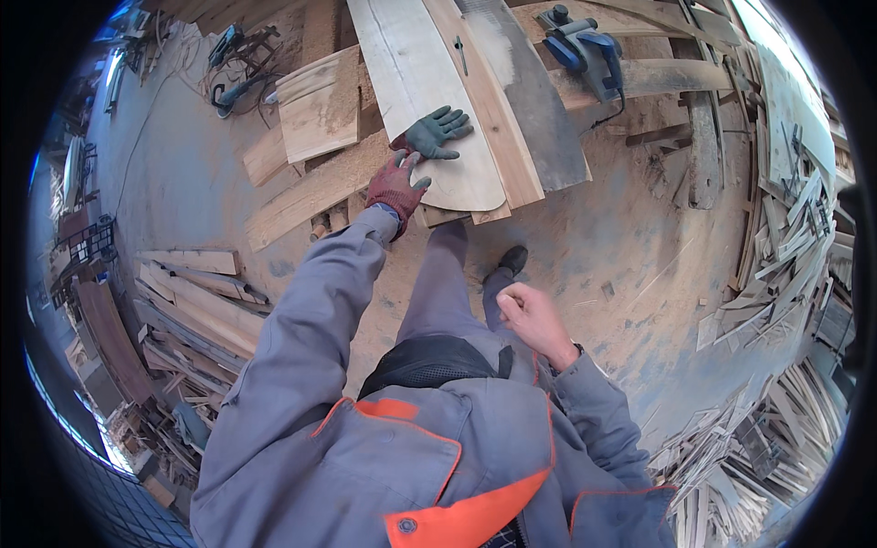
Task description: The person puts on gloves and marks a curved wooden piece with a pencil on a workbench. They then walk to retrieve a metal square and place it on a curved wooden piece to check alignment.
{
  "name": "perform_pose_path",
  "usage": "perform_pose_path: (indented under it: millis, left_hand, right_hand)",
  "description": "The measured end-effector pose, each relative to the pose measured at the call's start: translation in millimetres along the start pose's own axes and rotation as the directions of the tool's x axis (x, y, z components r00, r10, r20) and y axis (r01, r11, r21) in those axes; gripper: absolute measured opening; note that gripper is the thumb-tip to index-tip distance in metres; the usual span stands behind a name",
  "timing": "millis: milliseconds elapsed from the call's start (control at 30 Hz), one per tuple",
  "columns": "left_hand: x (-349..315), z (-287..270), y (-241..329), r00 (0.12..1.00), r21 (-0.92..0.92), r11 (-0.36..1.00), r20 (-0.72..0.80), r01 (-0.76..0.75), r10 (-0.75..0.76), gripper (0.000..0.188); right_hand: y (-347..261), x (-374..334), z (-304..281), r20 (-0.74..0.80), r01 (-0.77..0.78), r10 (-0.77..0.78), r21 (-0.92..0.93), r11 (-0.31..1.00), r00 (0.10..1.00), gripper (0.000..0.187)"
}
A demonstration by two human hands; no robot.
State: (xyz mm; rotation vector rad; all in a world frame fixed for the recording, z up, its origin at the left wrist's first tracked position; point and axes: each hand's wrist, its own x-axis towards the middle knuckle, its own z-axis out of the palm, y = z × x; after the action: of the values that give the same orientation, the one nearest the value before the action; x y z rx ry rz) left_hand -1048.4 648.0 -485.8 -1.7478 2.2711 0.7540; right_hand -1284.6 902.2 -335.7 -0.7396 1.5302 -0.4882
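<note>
Sawdust-covered workshop floor (630, 292) around a pale board (417, 68) with a rounded near end. Well left of this board, stacked planks (206, 301). At its left edge, near the rounded end, a red-gloved left hand (396, 189), fingertips at the cuff of a loose green glove (437, 134) lying on the board; cannot tell whether pinching it. Along the board's right edge, a brown plank (491, 114), then a grey board (545, 137). Below the board's end, slightly right, a bare right hand (537, 321), fingers curled inward. Farther right of the board, a blue power tool (596, 59).
</note>
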Motion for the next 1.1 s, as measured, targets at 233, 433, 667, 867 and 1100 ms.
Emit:
perform_pose_path:
  millis: [233,433,667,867,1100]
  left_hand:
    - [92.9,41.5,20.4,0.979,0.379,0.905,0.13,-0.193,0.155,0.071]
    - [133.4,52.6,20.1,0.97,0.36,0.906,0.175,-0.222,0.169,0.041]
    - [94.3,-19.7,11.4,0.996,-0.087,0.992,-0.006,-0.092,0.091,0.039]
    - [1.3,-45.5,26.0,0.982,-0.86,0.483,0.188,0.164,0.001,0.023]
    - [-117.2,-63.4,93.4,0.948,-0.941,0.149,0.315,0.305,0.049,0.025]
  right_hand:
    - [18.2,20.4,20.2,-0.128,-0.165,0.203,0.26,0.951,0.971,0.022]
    - [27.4,30.6,43.0,-0.212,-0.191,0.257,0.288,0.938,0.943,0.025]
    - [5.6,36.8,31.1,-0.241,-0.075,0.116,0.174,0.982,0.963,0.023]
    - [-21.3,17.4,1.3,-0.391,0.123,-0.14,-0.068,0.99,0.91,0.033]
    - [-17.2,-13.6,-22.7,-0.309,0.264,-0.371,-0.336,0.904,0.876,0.042]
